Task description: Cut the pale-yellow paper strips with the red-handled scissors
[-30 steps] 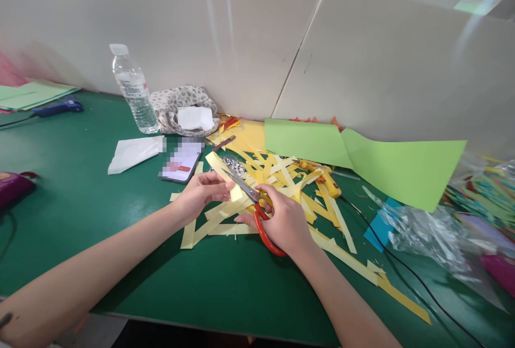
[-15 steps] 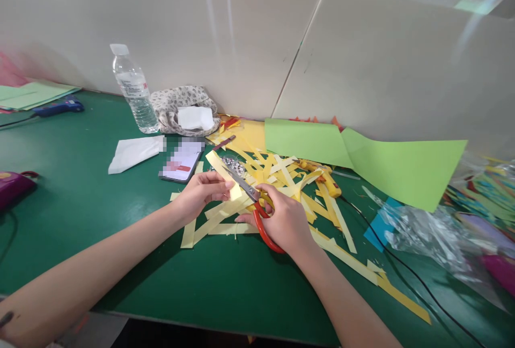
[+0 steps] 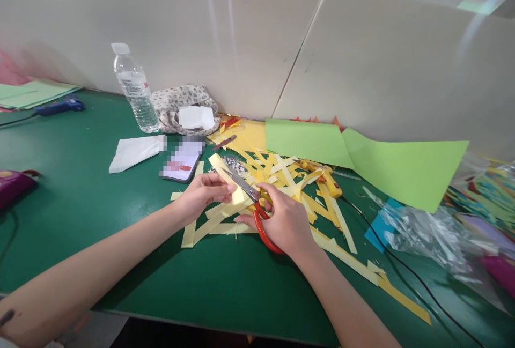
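Observation:
Between the fingers and thumb of my left hand (image 3: 207,193) is a pale yellow paper strip (image 3: 219,163), its upper end pointing up and away. My right hand (image 3: 284,219) grips the scissors (image 3: 267,232), which have red and yellow handles. The scissor blades (image 3: 242,183) lie across the strip, close to my left fingertips; I cannot tell whether they are cutting into it. Below and beyond both hands, yellow paper strips (image 3: 219,228) are heaped on the green table (image 3: 181,289). Shiny round bits (image 3: 236,165) show partly behind the blades.
A phone (image 3: 184,159), white tissue (image 3: 134,153), water bottle (image 3: 135,90) and patterned pouch (image 3: 181,96) stand at the back left. A yellow glue gun (image 3: 330,184) with a black cord lies right of the heap. Green paper (image 3: 406,165) and clear plastic (image 3: 426,235) lie further right.
Both hands stay almost in place. The paper strip and scissor blades have shifted very slightly, and the whole view has moved a little.

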A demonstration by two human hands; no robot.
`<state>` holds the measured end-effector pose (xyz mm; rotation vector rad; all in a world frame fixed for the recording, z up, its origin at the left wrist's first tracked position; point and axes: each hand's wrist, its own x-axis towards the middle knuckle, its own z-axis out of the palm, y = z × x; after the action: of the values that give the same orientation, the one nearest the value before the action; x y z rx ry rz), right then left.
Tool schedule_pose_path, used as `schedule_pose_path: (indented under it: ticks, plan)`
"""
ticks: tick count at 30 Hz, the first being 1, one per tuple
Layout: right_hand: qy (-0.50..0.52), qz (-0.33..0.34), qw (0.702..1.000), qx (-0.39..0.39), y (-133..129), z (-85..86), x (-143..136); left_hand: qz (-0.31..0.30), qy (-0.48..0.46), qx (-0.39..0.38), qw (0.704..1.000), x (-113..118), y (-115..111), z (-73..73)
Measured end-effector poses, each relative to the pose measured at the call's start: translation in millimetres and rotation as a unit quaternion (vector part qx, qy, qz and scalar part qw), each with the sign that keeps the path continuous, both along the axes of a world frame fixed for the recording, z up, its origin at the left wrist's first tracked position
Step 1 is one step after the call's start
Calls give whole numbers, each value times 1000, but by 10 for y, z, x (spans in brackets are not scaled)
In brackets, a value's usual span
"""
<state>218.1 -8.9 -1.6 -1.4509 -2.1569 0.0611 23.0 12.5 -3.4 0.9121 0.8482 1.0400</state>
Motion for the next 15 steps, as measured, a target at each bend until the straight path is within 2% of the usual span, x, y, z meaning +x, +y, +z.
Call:
schedule_pose_path:
  ticks: [15]
  plan:
    - [2,16,999,36,0,52,-11,-15,2,13,1000,-12,6,-24]
